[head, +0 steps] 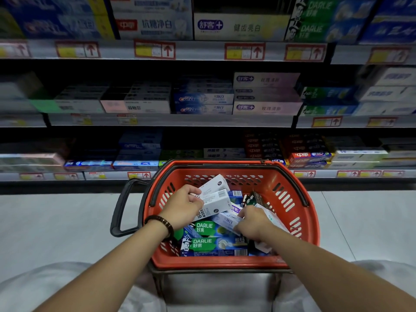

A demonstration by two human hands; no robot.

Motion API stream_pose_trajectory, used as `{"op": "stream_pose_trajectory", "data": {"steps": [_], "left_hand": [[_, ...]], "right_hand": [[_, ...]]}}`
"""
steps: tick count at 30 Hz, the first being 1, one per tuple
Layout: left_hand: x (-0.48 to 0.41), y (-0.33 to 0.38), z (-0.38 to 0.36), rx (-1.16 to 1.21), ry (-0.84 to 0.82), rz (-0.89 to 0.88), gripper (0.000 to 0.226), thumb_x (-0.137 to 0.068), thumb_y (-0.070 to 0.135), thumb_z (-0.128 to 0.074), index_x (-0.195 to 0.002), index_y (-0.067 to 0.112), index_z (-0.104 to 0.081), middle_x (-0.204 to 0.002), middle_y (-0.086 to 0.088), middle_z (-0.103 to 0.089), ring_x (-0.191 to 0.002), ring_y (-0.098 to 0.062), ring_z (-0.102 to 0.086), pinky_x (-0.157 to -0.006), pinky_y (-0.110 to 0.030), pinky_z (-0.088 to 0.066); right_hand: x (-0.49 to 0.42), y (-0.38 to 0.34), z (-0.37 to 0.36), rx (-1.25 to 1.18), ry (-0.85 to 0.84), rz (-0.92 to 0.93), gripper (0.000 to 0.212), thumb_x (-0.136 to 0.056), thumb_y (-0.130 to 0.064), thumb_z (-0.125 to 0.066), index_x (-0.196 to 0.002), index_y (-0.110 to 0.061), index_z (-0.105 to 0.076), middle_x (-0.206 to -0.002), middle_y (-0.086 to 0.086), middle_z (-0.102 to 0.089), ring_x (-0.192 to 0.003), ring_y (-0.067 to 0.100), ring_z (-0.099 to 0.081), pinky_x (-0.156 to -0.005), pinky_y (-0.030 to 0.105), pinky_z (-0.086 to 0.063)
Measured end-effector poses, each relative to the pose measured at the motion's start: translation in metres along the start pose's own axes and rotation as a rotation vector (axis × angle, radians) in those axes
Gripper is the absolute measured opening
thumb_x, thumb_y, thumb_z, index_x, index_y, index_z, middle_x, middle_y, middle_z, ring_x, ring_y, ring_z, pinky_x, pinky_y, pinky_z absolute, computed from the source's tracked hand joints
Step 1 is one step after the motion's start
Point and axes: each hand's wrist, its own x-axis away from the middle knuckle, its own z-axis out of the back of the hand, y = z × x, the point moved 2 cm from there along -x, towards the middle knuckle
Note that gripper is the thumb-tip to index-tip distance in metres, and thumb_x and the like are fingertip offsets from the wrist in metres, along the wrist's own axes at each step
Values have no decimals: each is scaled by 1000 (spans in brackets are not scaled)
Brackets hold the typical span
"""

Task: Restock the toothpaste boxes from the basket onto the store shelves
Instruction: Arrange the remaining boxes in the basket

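Gripping two white boxes (213, 199) by their near ends, the left grip (182, 208) works at 10 o'clock inside the red basket (265, 190). The right grip (252, 221), at 3 o'clock of the pile, curls its fingers on a pale blue box (226, 219). Held together at one end only, the white pair could fan apart. One box might then slip back onto the Darlie boxes (209, 244), or catch the rim on the way to the shelves (171, 120) at 12 o'clock. Their long axes run from 8 to 2 o'clock, barcode faces up, free ends tilted up toward 2.
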Motion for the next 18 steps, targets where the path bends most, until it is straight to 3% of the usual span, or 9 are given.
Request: {"op": "stream_pose_trajectory", "data": {"steps": [4,7,15,18], "left_hand": [[1,1,2,-6,7,-2,20,-99,21,-64,-118,27,-61,-94,5,-73,-89,-24,-74,-72,-42,-61],[2,4,3,10,8,1,20,-100,19,-63,-119,25,-61,-97,2,-73,-93,-29,-74,-72,-42,-61],[6,10,3,9,8,10,22,-101,17,-62,-122,22,-60,-99,4,-72,-93,-28,-74,-69,-39,-61],[7,12,3,6,7,14,22,-101,17,-62,-122,21,-60,-99,4,-72,-95,-32,-74,-69,-40,-61]], "right_hand": [[3,-1,11,-86,14,11,21,-86,-21,-74,-99,-5,-75,-93,9,-73,-82,24,-68,-66,35,-53],[4,-1,19,-194,8,21,23,-85,-21,-77,-84,3,-76,-78,14,-76,-67,29,-76,-69,49,-63],[17,3,43,-329,64,41,17,-80,-20,-80,-72,-6,-77,-70,10,-76,-58,22,-69,-66,44,-63],[19,9,51,-375,104,52,16,-73,-25,-80,-70,-9,-78,-64,4,-73,-60,20,-65,-59,39,-55]]}}
